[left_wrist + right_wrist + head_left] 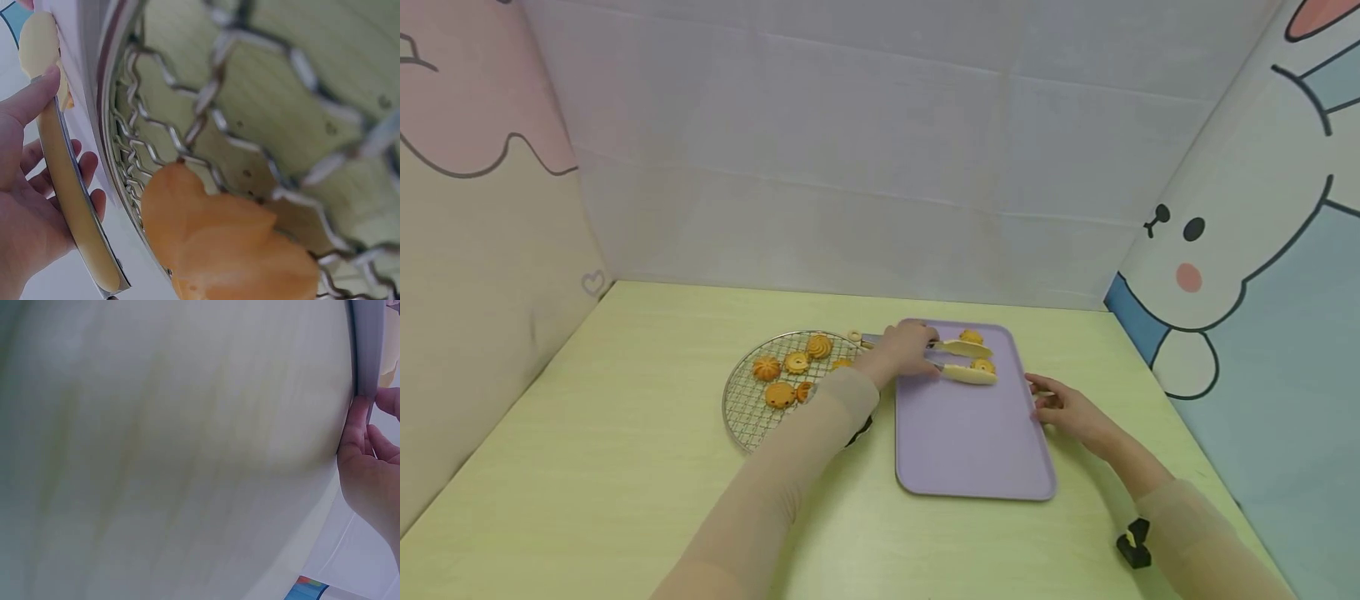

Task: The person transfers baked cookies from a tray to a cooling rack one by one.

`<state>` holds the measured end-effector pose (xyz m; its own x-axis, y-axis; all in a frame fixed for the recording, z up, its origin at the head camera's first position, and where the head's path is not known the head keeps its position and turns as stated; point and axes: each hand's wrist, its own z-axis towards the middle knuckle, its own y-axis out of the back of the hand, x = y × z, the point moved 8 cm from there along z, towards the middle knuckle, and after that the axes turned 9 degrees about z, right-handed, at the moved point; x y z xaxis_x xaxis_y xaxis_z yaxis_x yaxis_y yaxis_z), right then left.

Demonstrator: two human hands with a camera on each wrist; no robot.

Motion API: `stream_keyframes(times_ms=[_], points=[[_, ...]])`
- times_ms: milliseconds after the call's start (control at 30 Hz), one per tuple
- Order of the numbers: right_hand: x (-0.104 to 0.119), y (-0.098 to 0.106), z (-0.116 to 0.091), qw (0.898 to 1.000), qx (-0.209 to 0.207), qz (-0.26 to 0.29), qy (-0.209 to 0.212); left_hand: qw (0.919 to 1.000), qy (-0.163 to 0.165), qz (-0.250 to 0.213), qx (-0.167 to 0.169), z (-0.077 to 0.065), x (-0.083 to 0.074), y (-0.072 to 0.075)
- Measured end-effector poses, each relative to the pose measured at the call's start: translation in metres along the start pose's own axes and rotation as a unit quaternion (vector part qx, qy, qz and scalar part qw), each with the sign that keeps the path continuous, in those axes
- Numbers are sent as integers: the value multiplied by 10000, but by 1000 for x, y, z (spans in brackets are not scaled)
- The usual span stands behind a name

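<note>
My left hand grips a pair of tongs over the far part of the lilac tray. In the left wrist view, thumb and fingers lie around the tongs' long handle. The two cream-coloured tips stand apart. One cookie sits between the tips, overlapping the nearer one in the head view. Another cookie lies just beyond the farther tip. At the tray's right edge, my right hand pinches the rim, thumb above and fingers beneath in the right wrist view.
Left of the tray stands a round wire rack with several cookies, among them a swirled one and a brown one. My left forearm crosses over its right part. Printed side walls and a white back wall enclose the pale table.
</note>
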<state>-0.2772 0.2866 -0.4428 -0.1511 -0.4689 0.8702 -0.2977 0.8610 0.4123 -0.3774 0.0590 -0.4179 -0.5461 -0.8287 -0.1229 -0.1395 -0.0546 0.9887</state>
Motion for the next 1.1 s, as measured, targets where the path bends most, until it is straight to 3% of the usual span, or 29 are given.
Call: stream_keyframes(times_ms=[267, 533, 1100], points=[[-1, 1, -1, 9999, -23, -110, -48, 9997, 109, -147, 135, -6, -4, 5], [-1, 0, -1, 10000, -10, -46, 45, 9997, 106, -225, 36, -5, 1, 11], [3, 0, -3, 10000, -11, 4, 82, 9976, -372, -406, -418, -19, 12, 50]])
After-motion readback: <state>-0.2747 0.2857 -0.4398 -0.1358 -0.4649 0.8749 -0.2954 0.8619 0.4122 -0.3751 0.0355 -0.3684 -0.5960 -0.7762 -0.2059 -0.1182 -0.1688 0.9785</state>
